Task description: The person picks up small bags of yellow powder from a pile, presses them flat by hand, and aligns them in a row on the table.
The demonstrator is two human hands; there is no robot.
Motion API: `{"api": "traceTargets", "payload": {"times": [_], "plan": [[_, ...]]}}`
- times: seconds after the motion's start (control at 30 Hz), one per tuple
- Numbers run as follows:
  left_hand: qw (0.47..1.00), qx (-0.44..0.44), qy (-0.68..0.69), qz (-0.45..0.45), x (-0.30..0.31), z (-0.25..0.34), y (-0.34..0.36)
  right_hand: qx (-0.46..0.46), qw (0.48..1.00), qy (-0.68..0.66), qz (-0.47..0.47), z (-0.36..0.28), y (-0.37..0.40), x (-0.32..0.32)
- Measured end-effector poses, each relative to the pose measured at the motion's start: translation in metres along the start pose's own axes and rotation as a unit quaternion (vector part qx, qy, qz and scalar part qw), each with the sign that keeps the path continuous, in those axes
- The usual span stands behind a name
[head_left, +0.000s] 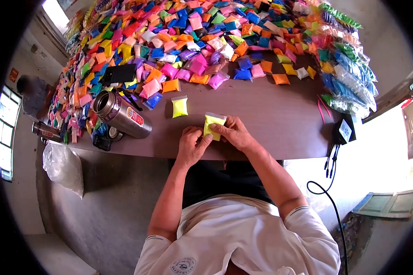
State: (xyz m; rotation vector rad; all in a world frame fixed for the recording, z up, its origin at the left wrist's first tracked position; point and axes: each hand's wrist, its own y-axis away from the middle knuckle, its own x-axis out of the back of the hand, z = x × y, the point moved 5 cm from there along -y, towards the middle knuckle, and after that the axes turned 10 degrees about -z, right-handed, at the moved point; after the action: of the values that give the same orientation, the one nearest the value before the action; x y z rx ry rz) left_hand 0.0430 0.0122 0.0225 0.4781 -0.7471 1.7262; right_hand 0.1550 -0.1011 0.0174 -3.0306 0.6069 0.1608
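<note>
Between my two hands is a small clear plastic bag of pale yellow material (pixel 212 123), held just above the table's near edge. My left hand (pixel 192 145) pinches its lower left side with thumb and fingers. My right hand (pixel 234 133) grips it from the right, the thumb lying across its front. The bag's upper edge, a clear strip, points away from me. A second yellow bag (pixel 180 107) lies flat on the brown table (pixel 270 119), a little beyond and to the left of my hands. My fingers behind the held bag are hidden.
A large heap of small coloured bags (pixel 188 41) covers the table's far side. At left lies an open steel flask (pixel 123 117) near a black phone (pixel 119 74). Bundled bags (pixel 351 78) are stacked at right, near a black box (pixel 344 130) with cables. Another person (pixel 32 96) is far left.
</note>
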Motion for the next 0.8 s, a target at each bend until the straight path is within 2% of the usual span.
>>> {"api": "traceTargets", "payload": {"times": [0.1,0.33,0.43,0.5,0.57,0.67,0.8], "plan": [[0.997,0.022,0.060,0.040,0.001,-0.005,0.002,-0.037,0.998,0.039,-0.017,-0.002,-0.002,-0.002],[1.000,0.007,0.025,-0.017,0.004,0.006,-0.001,0.011,0.999,0.031,-0.034,0.000,-0.003,-0.002],[0.999,0.007,0.022,-0.022,0.004,0.007,-0.001,0.005,0.998,0.050,-0.025,0.008,-0.003,0.000],[1.000,0.003,0.017,-0.017,0.003,0.004,0.000,-0.043,0.997,0.060,0.002,0.015,-0.004,0.003],[0.988,0.049,0.148,-0.007,-0.001,-0.012,0.004,-0.047,0.998,0.029,0.004,0.009,-0.002,0.005],[0.984,0.072,0.162,-0.016,-0.001,-0.015,0.005,-0.052,0.999,-0.014,0.000,0.008,-0.002,0.006],[0.993,0.049,0.103,-0.030,0.005,0.002,0.001,-0.041,0.999,-0.021,0.001,0.008,-0.003,0.007]]}}
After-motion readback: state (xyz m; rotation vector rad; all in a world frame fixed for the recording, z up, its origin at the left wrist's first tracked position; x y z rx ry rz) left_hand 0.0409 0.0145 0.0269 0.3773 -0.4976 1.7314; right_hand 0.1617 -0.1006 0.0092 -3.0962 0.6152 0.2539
